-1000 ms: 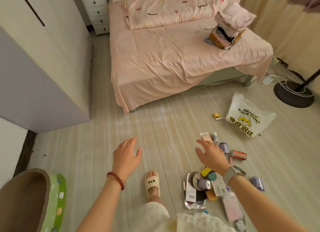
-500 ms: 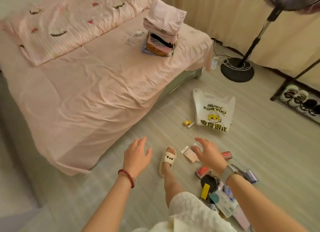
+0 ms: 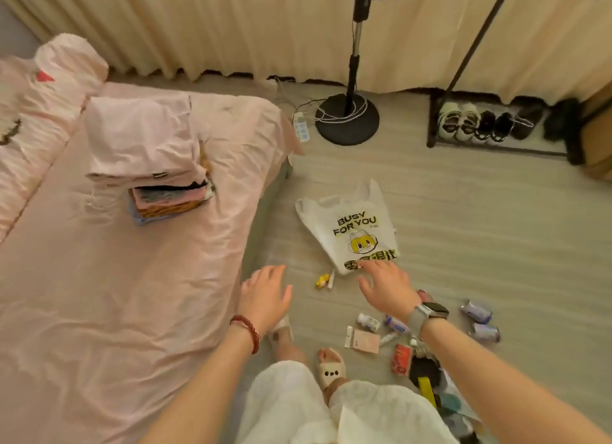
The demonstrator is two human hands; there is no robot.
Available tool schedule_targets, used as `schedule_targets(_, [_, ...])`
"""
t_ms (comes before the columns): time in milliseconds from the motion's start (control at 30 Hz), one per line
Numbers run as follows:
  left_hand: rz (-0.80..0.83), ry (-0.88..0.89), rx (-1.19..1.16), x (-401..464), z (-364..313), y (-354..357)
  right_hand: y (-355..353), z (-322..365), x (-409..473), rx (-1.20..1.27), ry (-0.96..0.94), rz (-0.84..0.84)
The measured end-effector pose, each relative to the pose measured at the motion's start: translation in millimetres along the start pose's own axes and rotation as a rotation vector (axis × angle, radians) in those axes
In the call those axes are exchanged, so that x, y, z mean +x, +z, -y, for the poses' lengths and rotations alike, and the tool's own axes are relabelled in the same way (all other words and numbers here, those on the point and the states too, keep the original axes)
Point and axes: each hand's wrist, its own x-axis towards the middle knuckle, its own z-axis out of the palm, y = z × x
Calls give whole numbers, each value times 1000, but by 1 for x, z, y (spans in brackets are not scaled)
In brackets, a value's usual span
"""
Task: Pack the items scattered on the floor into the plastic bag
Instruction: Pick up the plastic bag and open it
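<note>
While both arms reach forward, the left hand (image 3: 265,294) hangs with fingers spread and relaxed, holding nothing, just beside the bed (image 3: 132,278). Likewise empty and spread, the right hand (image 3: 387,286) hovers over the bag's (image 3: 354,225) lower edge; whether it touches is unclear. That white bag lies flat on the floor (image 3: 480,245). Small items (image 3: 367,323) lie scattered near the right wrist, and a yellow piece (image 3: 321,281) lies between the hands.
</note>
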Motion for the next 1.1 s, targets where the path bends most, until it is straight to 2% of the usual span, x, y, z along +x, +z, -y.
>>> schedule_targets(200, [234, 211, 90, 138, -6, -16, -7, -24, 69, 141, 268, -69])
schedule_targets(267, [306, 258, 105, 192, -3, -17, -2, -29, 101, 201, 376, -45])
schedule_targets(400, [368, 323, 188, 312, 2, -1, 14, -40, 181, 359, 514, -53])
schedule_targets(500, [397, 313, 145, 388, -2, 29, 32, -59, 238, 426, 551, -80])
schedule_targets(633, [434, 309, 114, 464, -3, 103, 84, -97, 307, 432, 549, -78])
schedule_targets(833, [470, 358, 111, 551, 8, 272, 210, -181, 420, 275, 449, -58])
schedule_targets(933, [404, 384, 134, 587, 11, 350, 265, -221, 471, 166, 359, -64])
schedule_targets(1100, [271, 396, 322, 663, 5, 440, 300, -286, 568, 35, 233, -234])
